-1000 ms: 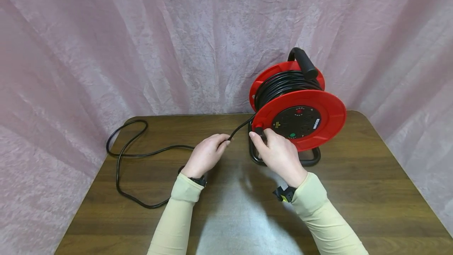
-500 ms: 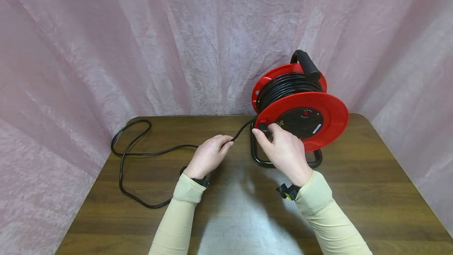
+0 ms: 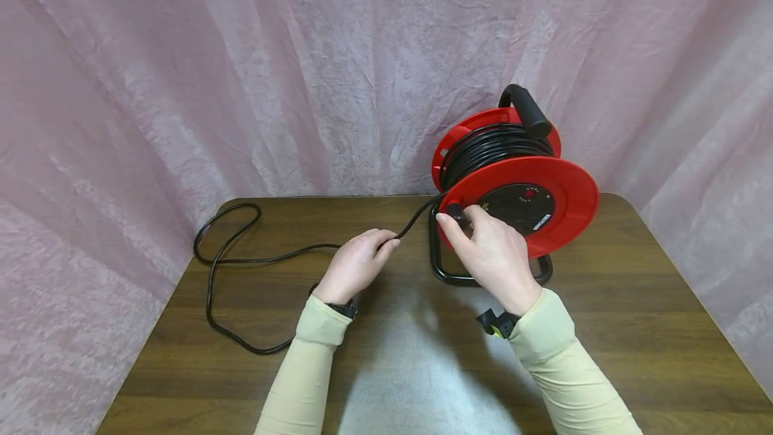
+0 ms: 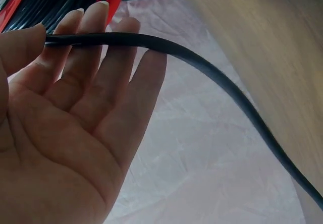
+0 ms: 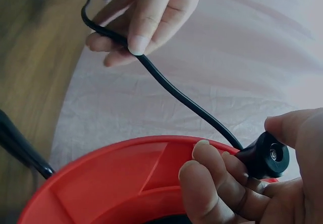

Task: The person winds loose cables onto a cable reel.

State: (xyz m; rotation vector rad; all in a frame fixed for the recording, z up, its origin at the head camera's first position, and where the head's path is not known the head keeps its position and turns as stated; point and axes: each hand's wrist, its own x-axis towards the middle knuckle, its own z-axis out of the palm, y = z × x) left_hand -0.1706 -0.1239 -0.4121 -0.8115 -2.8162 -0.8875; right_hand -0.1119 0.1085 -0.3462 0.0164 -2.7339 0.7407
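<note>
A red cable reel (image 3: 568, 183) wound with black cable stands on a black tube frame (image 3: 449, 279) toward the back right of the table. My right hand (image 3: 492, 254) holds the reel's black winding knob (image 5: 260, 156) between thumb and fingers at the left of the front disc. To the left, my left hand (image 3: 360, 264) pinches the black cable (image 4: 222, 77) between thumb and fingers. In the left wrist view the cable lies across the fingers of that hand. From there the cable rises in a slight bend to the drum.
Loose cable loops (image 3: 211, 287) lie on the left part of the wooden table (image 3: 652, 354), reaching near its left edge. A black carrying handle (image 3: 527, 109) tops the reel. Behind the table hangs a pink curtain (image 3: 338, 86).
The reel has turned a little clockwise, and my right hand has moved slightly up and right with the knob. My left hand keeps its grip on the cable.
</note>
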